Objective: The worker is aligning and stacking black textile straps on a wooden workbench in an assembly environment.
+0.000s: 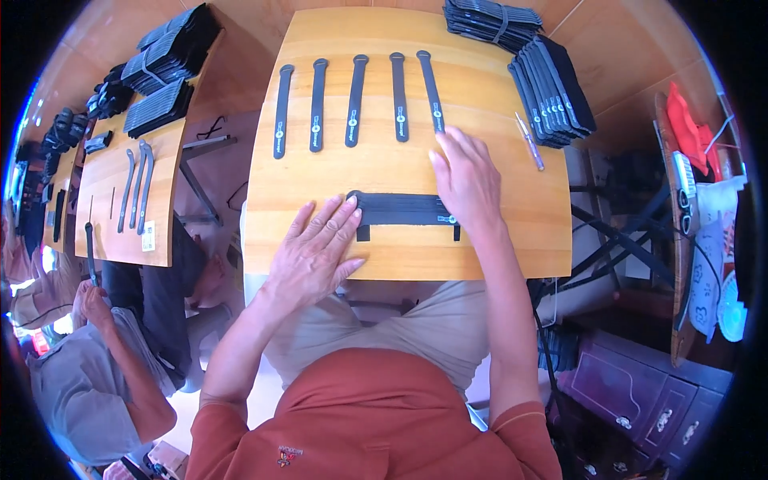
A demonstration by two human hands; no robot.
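Note:
A flat black pouch-like piece (400,210) lies crosswise near the table's front edge, with two short black tabs below it. Along its top edge runs a dark strip with a rounded left end. My left hand (316,248) rests flat on the left end of the piece, fingers stretched out. My right hand (468,180) reaches over the piece's right end, its bent fingertips at the lower end of a black strap (430,84), the rightmost in a row. That end is partly hidden by the fingers. The other straps (356,100) lie side by side, rounded ends away from me.
At the far right stand a stack of black folded pieces (552,92) and a banded bundle (492,20). A pen (530,142) lies beside the stack. To the left, a co-worker (96,376) sits at another table (164,180) bearing straps and black bundles.

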